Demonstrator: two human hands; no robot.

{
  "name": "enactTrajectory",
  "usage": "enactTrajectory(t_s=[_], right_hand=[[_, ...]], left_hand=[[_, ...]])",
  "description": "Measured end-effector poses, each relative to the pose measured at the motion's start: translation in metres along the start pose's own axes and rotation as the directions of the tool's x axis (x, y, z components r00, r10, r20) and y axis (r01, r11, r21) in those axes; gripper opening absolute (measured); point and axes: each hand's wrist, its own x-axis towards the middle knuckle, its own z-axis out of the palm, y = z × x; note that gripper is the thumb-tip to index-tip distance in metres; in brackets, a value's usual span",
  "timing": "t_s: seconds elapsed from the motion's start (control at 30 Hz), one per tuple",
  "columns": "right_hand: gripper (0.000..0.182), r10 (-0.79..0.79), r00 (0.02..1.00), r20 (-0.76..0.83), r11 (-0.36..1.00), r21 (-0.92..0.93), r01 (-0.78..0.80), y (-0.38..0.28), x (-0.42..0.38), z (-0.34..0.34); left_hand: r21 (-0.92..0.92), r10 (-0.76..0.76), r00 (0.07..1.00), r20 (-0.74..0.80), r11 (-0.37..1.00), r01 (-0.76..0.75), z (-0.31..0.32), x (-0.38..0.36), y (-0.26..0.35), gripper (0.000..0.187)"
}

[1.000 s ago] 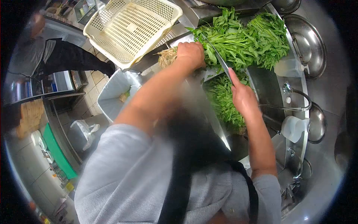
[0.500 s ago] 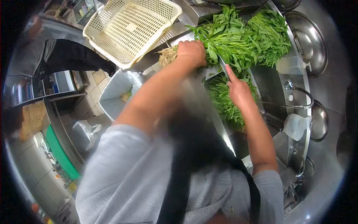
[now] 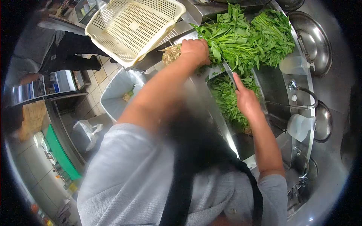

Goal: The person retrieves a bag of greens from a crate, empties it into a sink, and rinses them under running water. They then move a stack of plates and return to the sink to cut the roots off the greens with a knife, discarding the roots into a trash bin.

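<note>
Compared with a second ago, the knife point(image 3: 230, 72) has drawn back from across the leafy greens point(image 3: 237, 41) to their near edge, and another person point(image 3: 68, 49) at the far left has shifted their legs. Those greens lie heaped on the metal counter at the far end of the sink point(image 3: 272, 90), their straw-coloured root ends point(image 3: 171, 54) pointing left. Just beside the roots, the left hand point(image 3: 195, 51) is closed over the stems, its fingertips hidden. Gripping the knife handle, the right hand point(image 3: 247, 101) extends its index finger toward the blade. More greens point(image 3: 235, 100) sit below the blade, in the sink, near a curved faucet point(image 3: 301, 108). Beyond the left hand stands a cream perforated basket point(image 3: 132, 26), with a lined bin point(image 3: 112, 90) near it. Round metal pans point(image 3: 316, 45) line the right side.
</note>
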Motion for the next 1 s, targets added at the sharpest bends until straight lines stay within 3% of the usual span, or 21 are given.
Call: enactTrajectory(t_s=[0.1,0.13,0.33,0.43,0.5,0.6,0.7,0.77,0.83,0.87,0.9,0.97,1.0], right_hand=[[0.071,0.119,0.993,0.019,0.992,-0.035,-0.118,-0.007,0.031,0.028],[0.072,0.041,0.997,-0.063,0.999,0.005,-0.041,-0.006,0.039,0.042],[0.071,-0.008,0.993,-0.119,1.0,-0.021,0.006,0.02,0.03,0.053],[0.072,-0.02,0.994,-0.107,0.998,-0.058,0.014,0.028,0.031,0.055],[0.072,-0.029,0.993,-0.111,0.998,-0.055,0.023,0.03,0.031,0.054],[0.072,-0.053,0.992,-0.113,0.999,-0.001,0.054,0.028,0.023,0.047],[0.073,-0.038,0.992,-0.122,0.989,0.141,0.055,0.019,0.006,0.041],[0.071,-0.056,0.994,-0.098,0.986,0.154,0.07,0.014,-0.007,0.034],[0.069,-0.118,0.973,-0.2,0.958,0.235,0.164,0.013,-0.019,0.032],[0.066,-0.157,0.949,-0.272,0.939,0.257,0.229,0.01,-0.026,0.031],[0.066,-0.164,0.949,-0.269,0.937,0.258,0.235,0.009,-0.032,0.029],[0.064,-0.087,0.971,-0.222,0.939,0.306,0.154,0.009,-0.046,0.021],[0.063,-0.078,0.965,-0.25,0.951,0.271,0.147,0.003,-0.055,0.015]], left_hand=[[0.0,-0.005,1.0,0.002,1.0,0.005,0.003,0.003,0.001,0.078],[0.003,-0.004,1.0,-0.002,1.0,0.004,0.004,0.003,0.001,0.078],[-0.029,-0.029,0.997,-0.072,0.999,0.027,0.001,-0.011,-0.003,0.078],[-0.139,-0.039,0.984,-0.176,0.99,0.014,0.01,-0.036,-0.021,0.078],[-0.36,-0.019,0.897,-0.441,0.919,-0.158,0.026,-0.073,-0.039,0.068],[-0.495,-0.106,0.869,-0.483,0.852,-0.171,0.045,-0.131,-0.071,0.078],[-0.452,-0.224,0.798,-0.559,0.889,-0.067,0.092,-0.177,-0.128,0.077],[-0.484,-0.29,0.824,-0.487,0.875,0.022,0.111,-0.192,-0.167,0.08],[-0.415,-0.305,0.827,-0.473,0.904,0.097,0.127,-0.204,-0.197,0.088],[-0.33,-0.347,0.814,-0.465,0.922,0.204,0.152,-0.204,-0.22,0.091],[-0.331,-0.354,0.812,-0.464,0.919,0.211,0.172,-0.203,-0.236,0.091],[-0.278,-0.485,0.762,-0.429,0.874,0.399,0.199,-0.198,-0.258,0.087],[-0.208,-0.545,0.775,-0.321,0.838,0.504,0.205,-0.193,-0.262,0.082]])
